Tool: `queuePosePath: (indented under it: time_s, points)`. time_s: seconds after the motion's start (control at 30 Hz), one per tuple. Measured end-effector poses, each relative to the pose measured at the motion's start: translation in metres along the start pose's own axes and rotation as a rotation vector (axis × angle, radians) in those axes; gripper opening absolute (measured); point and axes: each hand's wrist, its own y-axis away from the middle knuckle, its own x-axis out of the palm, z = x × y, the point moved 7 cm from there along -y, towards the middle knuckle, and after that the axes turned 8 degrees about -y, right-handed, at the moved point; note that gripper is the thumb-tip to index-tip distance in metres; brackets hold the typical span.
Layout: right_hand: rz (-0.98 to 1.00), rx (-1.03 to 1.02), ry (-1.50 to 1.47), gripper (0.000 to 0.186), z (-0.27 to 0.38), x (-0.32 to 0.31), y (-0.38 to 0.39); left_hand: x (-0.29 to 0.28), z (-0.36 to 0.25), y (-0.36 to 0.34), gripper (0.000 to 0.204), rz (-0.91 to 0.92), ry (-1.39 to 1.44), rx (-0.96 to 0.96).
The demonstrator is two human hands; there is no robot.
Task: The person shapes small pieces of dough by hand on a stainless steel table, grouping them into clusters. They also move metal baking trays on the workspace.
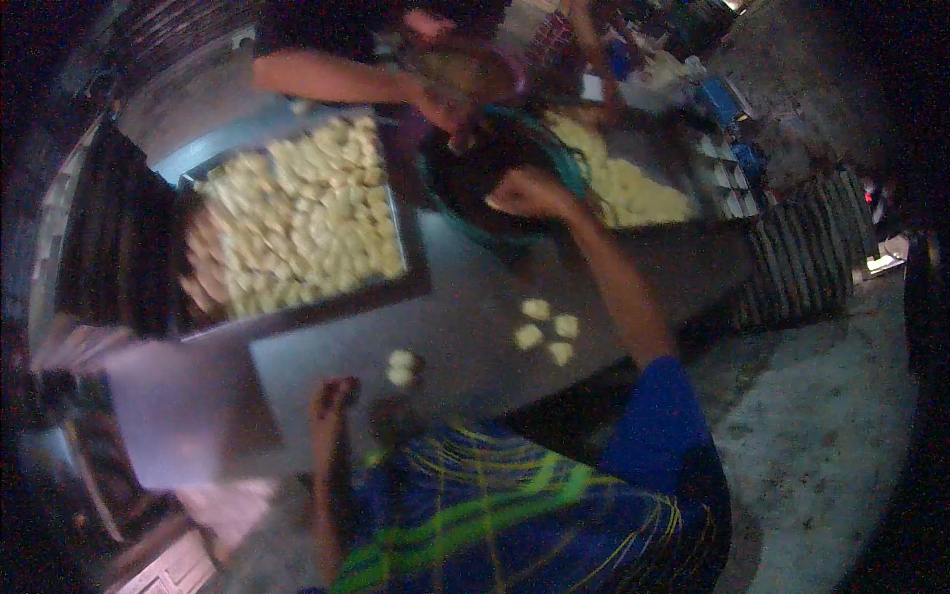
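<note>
My right hand (pixel 529 191) reaches far forward over a dark bowl with a teal rim (pixel 473 226); its fingers are curled, and blur hides whether it holds anything. My left hand (pixel 332 398) rests at the near edge of the grey table (pixel 465 297), nothing visible in it. Just right of it lie two pale dough pieces (pixel 401 366). Several more dough pieces (pixel 549 335) lie under my right forearm.
A large metal tray (pixel 416 282) full of pale dough pieces sits at the left. A second heap of dough pieces (pixel 633 190) lies beyond the bowl. Another person's arm (pixel 336 79) reaches toward the bowl from the far side. Ribbed dark stacks (pixel 802 247) stand at right.
</note>
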Motion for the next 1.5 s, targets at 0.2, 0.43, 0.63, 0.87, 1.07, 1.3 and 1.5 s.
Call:
queuePosePath:
  time_s: [0.2,0.43,0.63,0.87,1.07,1.3,1.5]
  points:
    - [0.340,0.035,-0.232,0.026,0.014,0.035,0.001,-0.005,0.008,0.021,0.025,-0.029,0.042,-0.063]
    - [0.516,0.138,-0.353,0.031,-0.004,0.046,-0.020,-0.011,-0.013,-0.007,0.026,0.033,0.051,-0.035]
    - [0.315,0.275,-0.595,0.023,0.018,0.052,-0.028,-0.029,-0.011,-0.029,0.025,0.050,0.031,-0.044]
    - [-0.100,0.091,-0.389,0.020,0.087,0.023,0.001,-0.022,0.007,-0.023,0.023,0.142,0.038,-0.061]
    - [-0.124,0.256,-1.501,0.041,0.209,0.060,0.035,0.059,-0.033,-0.003,0.047,0.515,0.552,-0.217]
    - [-0.174,0.181,-1.881,0.061,0.280,0.106,0.030,0.059,-0.048,0.000,0.044,0.515,0.710,-0.363]
    - [-0.306,0.256,-1.969,0.053,0.280,0.134,0.037,0.056,-0.051,0.004,0.037,0.452,0.833,-0.333]
